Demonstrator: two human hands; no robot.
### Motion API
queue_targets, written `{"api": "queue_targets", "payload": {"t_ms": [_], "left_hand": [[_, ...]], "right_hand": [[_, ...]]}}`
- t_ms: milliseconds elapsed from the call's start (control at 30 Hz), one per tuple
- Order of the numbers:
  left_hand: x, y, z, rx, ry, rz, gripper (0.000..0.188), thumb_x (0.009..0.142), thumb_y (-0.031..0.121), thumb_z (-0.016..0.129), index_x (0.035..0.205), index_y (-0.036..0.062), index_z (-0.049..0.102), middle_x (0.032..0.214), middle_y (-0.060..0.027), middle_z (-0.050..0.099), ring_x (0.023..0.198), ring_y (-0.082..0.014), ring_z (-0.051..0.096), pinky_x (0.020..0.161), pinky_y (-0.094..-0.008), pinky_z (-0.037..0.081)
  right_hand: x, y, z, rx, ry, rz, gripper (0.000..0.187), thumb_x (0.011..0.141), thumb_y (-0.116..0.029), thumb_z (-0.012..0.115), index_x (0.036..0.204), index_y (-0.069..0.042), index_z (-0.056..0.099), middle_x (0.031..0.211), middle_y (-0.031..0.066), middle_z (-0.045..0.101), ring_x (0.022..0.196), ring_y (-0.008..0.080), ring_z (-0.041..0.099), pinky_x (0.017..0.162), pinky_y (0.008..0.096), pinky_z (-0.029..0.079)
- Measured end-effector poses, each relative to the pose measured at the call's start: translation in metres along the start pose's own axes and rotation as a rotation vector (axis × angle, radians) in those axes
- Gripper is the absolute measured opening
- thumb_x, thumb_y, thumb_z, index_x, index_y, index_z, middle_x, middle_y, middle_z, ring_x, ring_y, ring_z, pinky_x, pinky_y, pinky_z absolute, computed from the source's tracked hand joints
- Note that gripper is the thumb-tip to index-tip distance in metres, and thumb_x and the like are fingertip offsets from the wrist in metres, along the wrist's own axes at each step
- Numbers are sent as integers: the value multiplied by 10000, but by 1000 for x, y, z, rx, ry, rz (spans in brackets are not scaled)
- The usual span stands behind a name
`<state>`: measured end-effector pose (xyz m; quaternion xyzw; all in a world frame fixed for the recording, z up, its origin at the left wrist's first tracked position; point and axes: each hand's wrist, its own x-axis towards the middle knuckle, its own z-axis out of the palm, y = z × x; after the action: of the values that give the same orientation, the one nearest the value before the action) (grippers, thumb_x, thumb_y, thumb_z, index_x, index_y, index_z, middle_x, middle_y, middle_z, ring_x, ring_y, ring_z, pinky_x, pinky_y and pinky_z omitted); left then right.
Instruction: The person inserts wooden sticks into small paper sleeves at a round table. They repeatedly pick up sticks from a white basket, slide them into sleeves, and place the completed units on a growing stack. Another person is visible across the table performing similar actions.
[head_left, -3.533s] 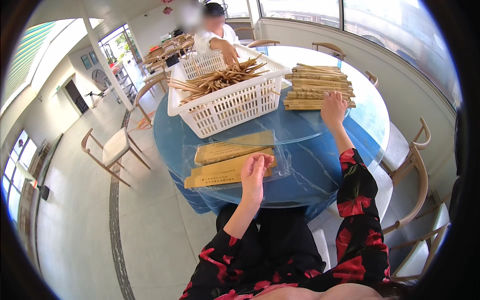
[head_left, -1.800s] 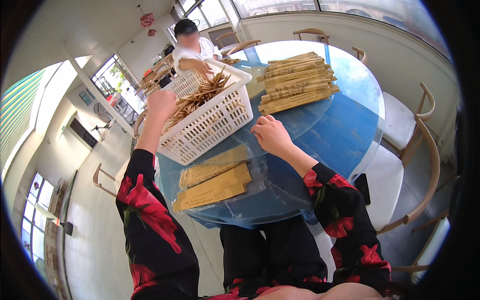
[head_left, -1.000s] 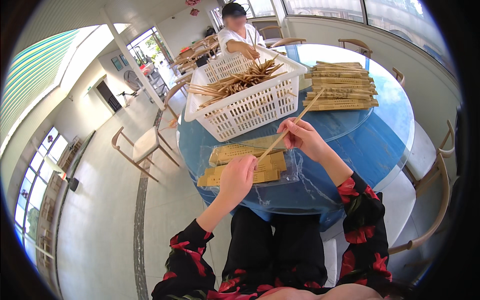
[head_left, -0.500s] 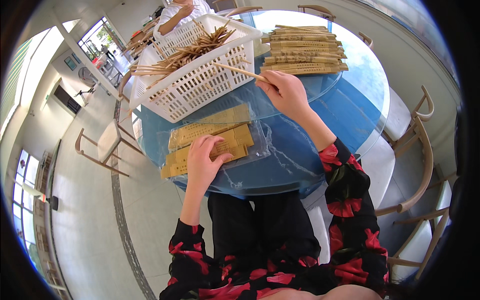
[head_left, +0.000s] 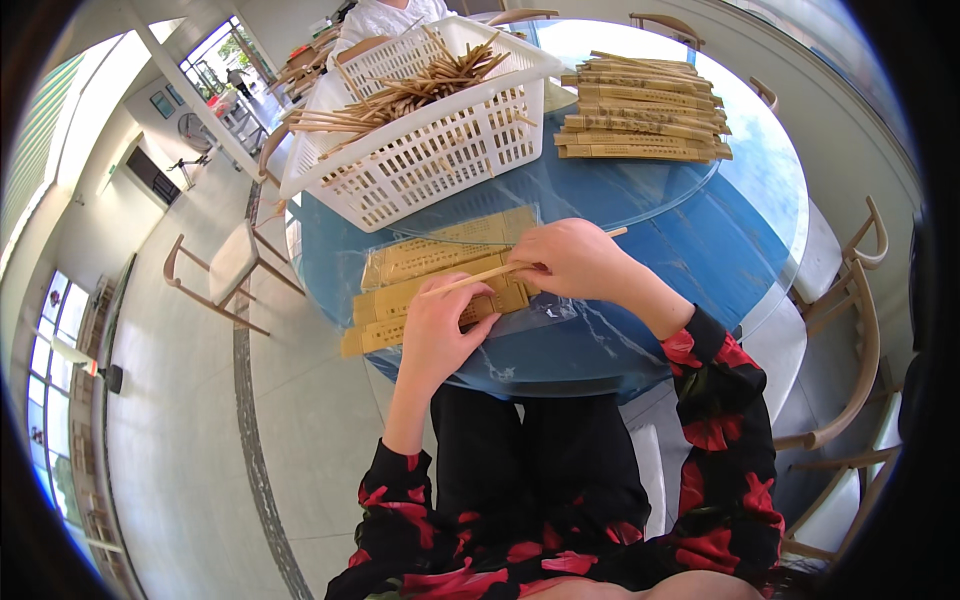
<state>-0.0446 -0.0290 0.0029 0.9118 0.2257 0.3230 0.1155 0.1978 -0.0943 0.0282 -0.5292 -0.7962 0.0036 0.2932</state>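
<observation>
Lying at far right on the counter [head_left: 735, 215], the stacked sleeves [head_left: 640, 108] appear filled; flat sleeves [head_left: 385, 300] nearby and loose sticks [head_left: 430, 97] in the far-left basket [head_left: 430, 126] remain. The right hand [head_left: 575, 260] pinches a wooden stick [head_left: 491, 273] above the flat sleeves; the left hand [head_left: 440, 330], half-curled, sits at them, beneath its left end.

Right hand [head_left: 572, 262] hides the middle of the stick [head_left: 485, 277]; we lose the co-worker [head_left: 385, 20]'s head past top edge.

Slim tan wooden sticks [head_left: 435, 95] look matt, flat brown paper sleeves [head_left: 385, 302] smooth, the white slotted plastic basket [head_left: 430, 160] satiny, the round blue glass-topped table [head_left: 690, 235] glossy.
</observation>
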Motion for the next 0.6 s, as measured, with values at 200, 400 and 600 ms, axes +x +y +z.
{"api": "queue_targets", "payload": {"t_ms": [200, 400, 600], "left_hand": [[0, -7, 6, -44, -2, 8, 286, 776, 150, 821, 1034, 59, 739, 1095, -69, 662, 1085, -295, 609, 942, -396, 491], [0, -7, 8, -38, 16, 13, 242, 799, 110, 790, 1025, 45, 734, 1082, -87, 667, 1048, -302, 620, 927, -396, 496], [-3, -6, 13, -18, 83, 0, 171, 842, 55, 723, 1012, 38, 721, 1075, -106, 676, 1045, -318, 630, 918, -401, 502]], "right_hand": [[-3, 6, 11, -101, -95, -60, 140, 866, -205, 679, 964, -107, 661, 829, 80, 619, 813, 321, 641, 711, 438, 516], [-5, 7, 15, -110, -50, -102, 128, 837, -188, 683, 906, -100, 621, 835, 75, 638, 818, 322, 656, 699, 448, 526], [-5, 1, 13, -45, -60, -74, 137, 860, -178, 672, 979, -110, 678, 855, 74, 659, 849, 320, 665, 722, 448, 531]]}}
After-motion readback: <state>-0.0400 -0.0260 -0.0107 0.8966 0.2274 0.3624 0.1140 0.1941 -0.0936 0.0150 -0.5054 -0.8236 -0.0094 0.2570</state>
